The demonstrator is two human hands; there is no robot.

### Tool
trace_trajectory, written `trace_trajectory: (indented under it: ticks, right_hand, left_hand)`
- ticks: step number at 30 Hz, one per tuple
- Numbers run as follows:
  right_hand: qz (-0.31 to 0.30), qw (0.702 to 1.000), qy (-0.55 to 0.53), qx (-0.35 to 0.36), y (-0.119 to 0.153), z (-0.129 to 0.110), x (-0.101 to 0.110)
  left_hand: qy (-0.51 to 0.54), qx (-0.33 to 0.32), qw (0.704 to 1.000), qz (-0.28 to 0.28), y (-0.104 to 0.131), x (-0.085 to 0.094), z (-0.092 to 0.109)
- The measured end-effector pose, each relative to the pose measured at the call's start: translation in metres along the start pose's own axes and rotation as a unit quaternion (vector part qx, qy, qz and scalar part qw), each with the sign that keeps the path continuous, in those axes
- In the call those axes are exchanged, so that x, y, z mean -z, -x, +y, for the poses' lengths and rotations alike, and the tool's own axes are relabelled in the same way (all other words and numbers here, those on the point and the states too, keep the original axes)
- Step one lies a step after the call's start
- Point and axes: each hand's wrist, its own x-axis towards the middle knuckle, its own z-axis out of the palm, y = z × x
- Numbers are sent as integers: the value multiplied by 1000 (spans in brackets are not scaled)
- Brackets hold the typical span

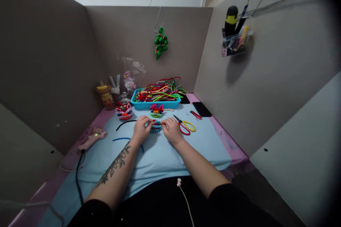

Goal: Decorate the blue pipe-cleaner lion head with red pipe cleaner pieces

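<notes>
Between my two hands is a small light-blue pipe-cleaner figure with red and dark bits on its upper part. My left hand pinches its left side with thumb and fingers. On the right side, my right hand grips it, fingers closed. Just behind it stands a similar figure in red, orange and green. A pink and red figure sits farther left. Near my left hand lie a black pipe cleaner and a blue pipe cleaner, the latter running partly under my wrist.
Scissors with red and yellow handles lie right of my right hand, near a red cutter and a phone. A blue tray of pipe cleaners stands behind. At left is a pink glue gun with a cord. Partitions enclose the table.
</notes>
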Motion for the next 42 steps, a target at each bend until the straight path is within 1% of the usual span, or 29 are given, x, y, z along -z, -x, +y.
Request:
trace_trajectory:
  ticks: [4,12,16,19,26,34,38,42]
  right_hand:
    - [3,1000,3,4,0,-1,0]
    - [-3,1000,9,8,1,-2,1]
    - [-10,1000,11,11,2,-1,-1]
    - [-4,1000,-5,12,3,-1,-1]
    - [13,1000,-23,16,1,-1,1]
    - [23,1000,-17,13,1,8,-4]
    - [10,1000,-12,21,2,10,-3]
    - [-10,999,6,30,4,9,-2]
  left_hand:
    - [9,3,1000,-21,0,0,3]
    - [38,34,998,-37,3,-6,6]
    - [41,24,997,-58,4,-11,9]
    - [52,26,997,-56,3,-10,11]
    - [94,74,992,-38,-1,0,8]
    - [105,116,987,-47,-3,4,6]
    - [115,137,983,-48,-3,2,1]
    - [116,153,980,-60,-2,-1,-2]
